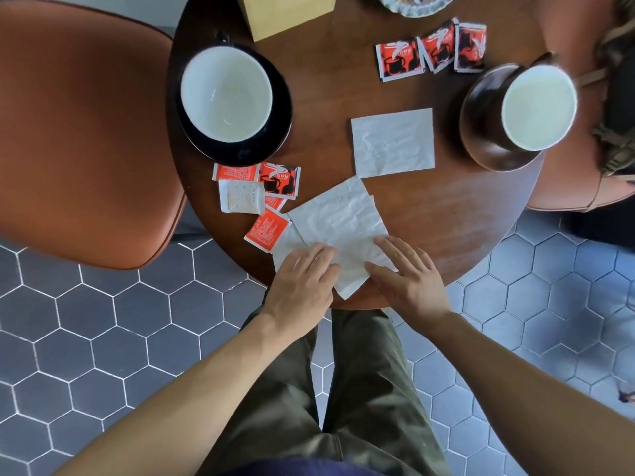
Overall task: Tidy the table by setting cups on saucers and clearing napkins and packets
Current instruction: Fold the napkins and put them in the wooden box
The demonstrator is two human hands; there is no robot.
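Both hands lie flat with fingers spread on the crumpled white napkin (pixel 338 228) at the near edge of the round table (pixel 446 214), left hand (pixel 300 283) on its left corner and right hand (pixel 409 280) on its right, so the paper stretches away from both alike. A second napkin (pixel 393 142) lies flat just beyond, nearer the right hand. How many sheets are stacked beneath the palms is hard to tell.

Wooden box (pixel 288 13) at 12 o'clock cut by top edge. Scalloped dish (pixel 417 6) at 1 o'clock mostly out of frame, contents unreadable. Second napkin (pixel 287 245) largely hidden under top napkin (pixel 340 225) and left hand (pixel 300 286). Packet (pixel 275 202) half-covered, print too small. Bag (pixel 618 97) at 3 o'clock blurred, cropped.
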